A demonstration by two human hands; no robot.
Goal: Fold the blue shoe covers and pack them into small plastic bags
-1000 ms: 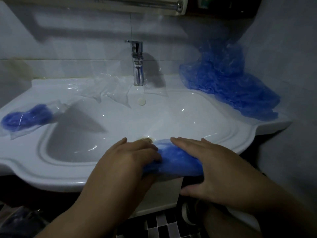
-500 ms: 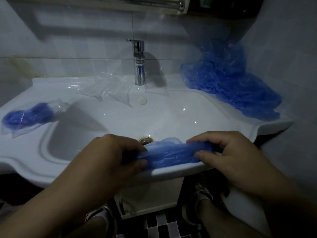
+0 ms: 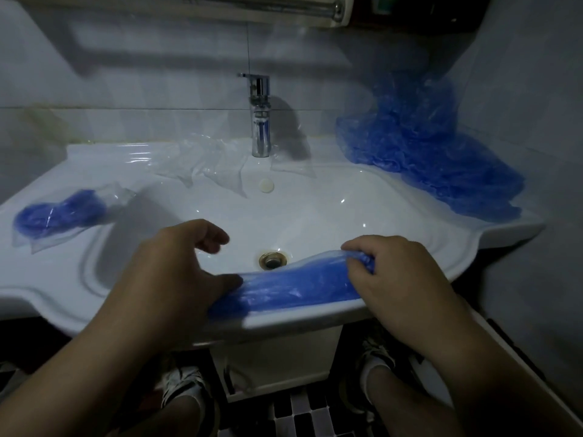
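A: Shoe cover [image 3: 293, 287] on the front rim?
B: Blue, translucent, w/ paler streaks. Pile of covers [image 3: 429, 165] back right, same blue.
A: Bagged one [image 3: 60, 212] at left?
B: Blue inside clear plastic. Loose bags [image 3: 208, 162] clear too.
A: Sink [image 3: 347, 209]?
B: Glossy white; drain [image 3: 273, 260] brass-ish, tap [image 3: 260, 121] chrome. Floor [image 3: 303, 411] black & white checks.

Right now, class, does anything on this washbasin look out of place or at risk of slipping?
Yes. The empty clear bags lie crumpled beside the tap, one corner drooping into the sink. The loose blue shoe covers spill to the right rim. The cover being folded stretches along the front edge between both hands.
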